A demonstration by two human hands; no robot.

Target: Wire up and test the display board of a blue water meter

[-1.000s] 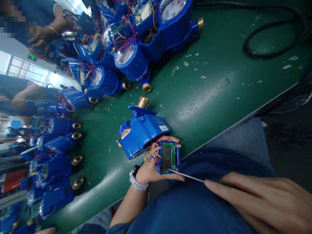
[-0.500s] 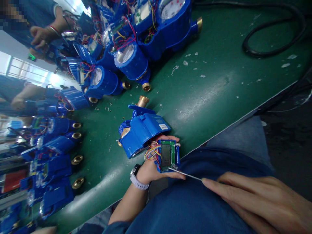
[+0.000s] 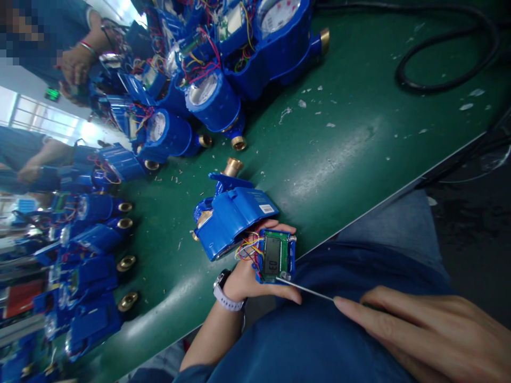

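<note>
In my left hand [image 3: 248,279] lies a green circuit board with a small LCD display [image 3: 273,256], set in a blue plastic frame. Thin coloured wires [image 3: 247,247] run from its side to a blue water meter [image 3: 235,218] that lies on the table just beyond my hand. My right hand [image 3: 423,327] grips a thin metal rod-like tool [image 3: 309,290], its handle hidden by the fingers. The tool's tip touches, or nearly touches, the board's near edge below the display.
Several blue water meters [image 3: 211,101] with brass ends and loose wires line the far and left side of the green table [image 3: 339,154]. A black cable [image 3: 439,88] loops at the right. Across the table is a co-worker's hand [image 3: 77,66].
My hands and the board have shifted only slightly, with the tool tip still at the board's near edge. The co-worker's hand across the table has changed its pose.
</note>
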